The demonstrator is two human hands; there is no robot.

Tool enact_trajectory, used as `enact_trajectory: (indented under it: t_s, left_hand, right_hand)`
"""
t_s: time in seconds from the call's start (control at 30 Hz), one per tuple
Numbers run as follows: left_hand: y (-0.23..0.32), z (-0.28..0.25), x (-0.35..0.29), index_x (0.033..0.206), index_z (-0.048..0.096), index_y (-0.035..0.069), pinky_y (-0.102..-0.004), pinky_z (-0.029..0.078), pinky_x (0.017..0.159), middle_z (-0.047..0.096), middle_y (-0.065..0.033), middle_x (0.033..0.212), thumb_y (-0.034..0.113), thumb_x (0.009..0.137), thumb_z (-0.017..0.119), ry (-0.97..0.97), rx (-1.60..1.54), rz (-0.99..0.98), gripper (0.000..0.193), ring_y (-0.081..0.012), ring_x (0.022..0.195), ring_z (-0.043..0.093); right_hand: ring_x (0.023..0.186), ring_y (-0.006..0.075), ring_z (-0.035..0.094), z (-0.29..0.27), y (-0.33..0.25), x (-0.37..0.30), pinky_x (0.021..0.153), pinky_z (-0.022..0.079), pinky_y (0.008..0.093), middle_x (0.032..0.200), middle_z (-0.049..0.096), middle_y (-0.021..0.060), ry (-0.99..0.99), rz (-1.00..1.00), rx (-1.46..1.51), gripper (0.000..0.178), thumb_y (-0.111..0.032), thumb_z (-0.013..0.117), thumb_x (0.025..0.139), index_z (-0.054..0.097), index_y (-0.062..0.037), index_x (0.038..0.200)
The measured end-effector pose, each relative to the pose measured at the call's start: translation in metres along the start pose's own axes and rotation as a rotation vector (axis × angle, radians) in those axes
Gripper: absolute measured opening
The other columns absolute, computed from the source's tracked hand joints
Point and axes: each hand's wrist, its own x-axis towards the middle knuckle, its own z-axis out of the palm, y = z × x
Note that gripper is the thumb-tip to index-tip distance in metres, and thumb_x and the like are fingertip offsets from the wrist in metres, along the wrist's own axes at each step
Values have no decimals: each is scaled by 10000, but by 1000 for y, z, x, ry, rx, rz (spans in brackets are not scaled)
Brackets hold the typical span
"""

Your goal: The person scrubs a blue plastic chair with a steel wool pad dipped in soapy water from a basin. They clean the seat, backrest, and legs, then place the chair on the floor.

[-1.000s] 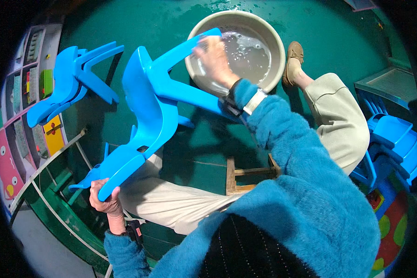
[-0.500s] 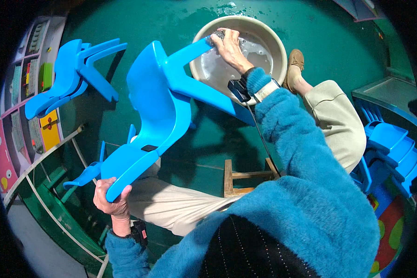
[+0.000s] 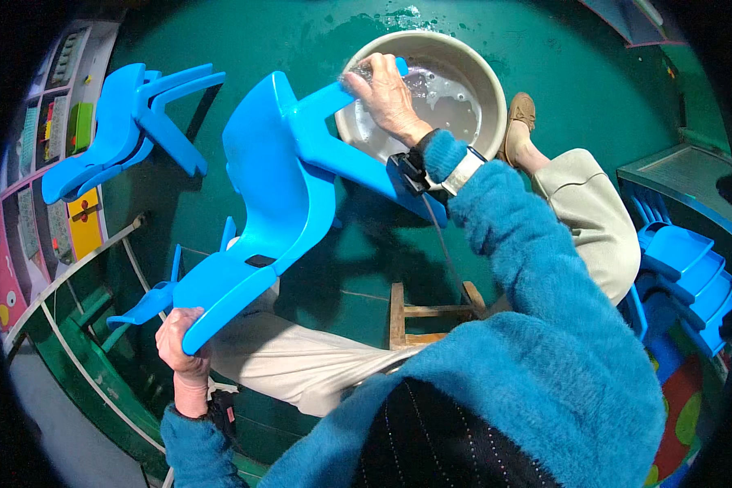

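A blue plastic child's chair (image 3: 256, 154) lies tilted in front of me, its legs toward the upper right. My left hand (image 3: 183, 342) is closed around the edge of the chair's lower left end. My right hand (image 3: 389, 96) wraps over one chair leg above a basin. A grey, wiry scrubber, looking like steel wool (image 3: 358, 71), shows under its fingers, pressed on the leg; most of it is hidden. The beige round basin (image 3: 496, 102) holds cloudy, foamy water. The end of the leg sticks out past my fingers, over the basin.
Stacked blue chairs (image 3: 114, 122) stand at the left, and more (image 3: 683, 260) at the right. A low wooden stool (image 3: 397, 317) is between my legs. At the left are a metal-railed frame (image 3: 81, 268) and a toy shelf (image 3: 73, 73). Water wets the green floor (image 3: 301, 41) behind the basin.
My right hand has slid left along the chair leg, baring its tip. My left hand and the chair's near end have shifted slightly left.
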Motion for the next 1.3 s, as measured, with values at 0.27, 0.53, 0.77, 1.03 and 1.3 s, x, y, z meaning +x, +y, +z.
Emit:
enact_trajectory:
  t_s: [0.27,0.53,0.77,1.03,1.3]
  left_hand:
    - [-3,2,-7,795,557,-8,-339,517,548,673,-139,725,42,844,702,34,63,-8,161,-279,623,682]
    - [-7,0,-15,822,565,-12,-343,521,555,681,-147,744,35,844,700,26,108,-42,145,-280,622,682]
    - [-14,-3,-16,813,551,-17,-345,533,568,679,-149,734,36,841,711,49,141,-32,171,-276,635,690]
    - [-14,0,-11,792,545,-21,-346,531,560,674,-148,719,22,837,712,96,91,-7,178,-280,621,683]
    - [-1,2,-6,777,550,-6,-332,494,522,651,-134,701,20,848,682,44,143,-9,152,-271,594,664]
  right_hand:
    - [1028,409,519,7,-19,-9,896,446,508,1083,496,227,-83,-170,-2,450,-400,650,905,519,-40,1141]
    - [1038,407,512,-8,-31,-6,891,441,515,1113,506,212,-67,67,-93,423,-392,628,922,540,-43,1146]
    - [996,411,527,-2,-15,6,857,451,511,1069,530,223,46,181,-66,411,-394,645,907,553,-46,1104]
    - [1019,422,487,39,78,-8,860,422,514,1084,510,232,65,-232,-32,389,-353,643,924,554,-25,1112]
    - [1052,399,492,-4,-64,-33,910,428,511,1130,475,213,-132,-228,51,428,-322,671,887,512,-26,1153]
